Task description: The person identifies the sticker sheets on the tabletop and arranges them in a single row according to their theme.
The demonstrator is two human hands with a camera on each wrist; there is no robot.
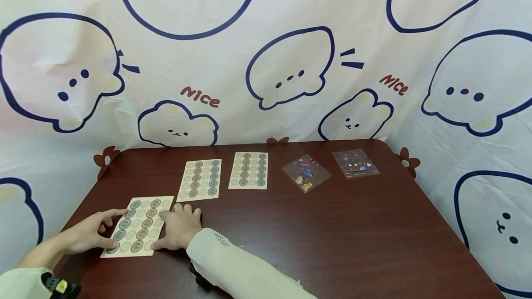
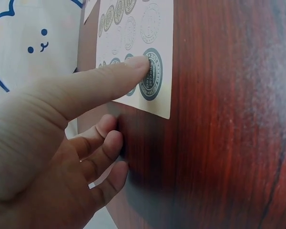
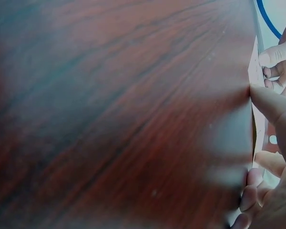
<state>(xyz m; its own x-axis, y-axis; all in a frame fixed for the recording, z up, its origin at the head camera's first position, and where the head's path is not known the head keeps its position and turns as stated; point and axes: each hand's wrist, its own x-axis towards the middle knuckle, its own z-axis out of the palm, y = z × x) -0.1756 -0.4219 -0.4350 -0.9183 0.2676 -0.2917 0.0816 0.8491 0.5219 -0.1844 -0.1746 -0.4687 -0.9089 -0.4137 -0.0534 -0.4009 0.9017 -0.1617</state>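
A cream sheet of round seal stickers (image 1: 135,225) in grey, brown and pale rows lies flat at the table's front left. On its left side rests my left hand (image 1: 85,232), thumb on a grey sticker near the lower corner and index finger at the upper edge. The left wrist view shows that thumb (image 2: 105,83) touching the sheet, the other fingers loosely bent beside it. My right hand (image 1: 180,227) rests along the sheet's right edge, thumb by the lower corner. In the right wrist view the sheet is a thin edge-on strip beside the right thumb (image 3: 271,102).
Behind lie two similar sticker sheets, one left (image 1: 199,179) and one right (image 1: 248,170). Farther right are a clear sheet with colourful stickers (image 1: 306,173) and another clear sheet with small shapes (image 1: 355,164). The dark wooden table (image 1: 332,234) meets a printed cloth (image 1: 232,123) at the back.
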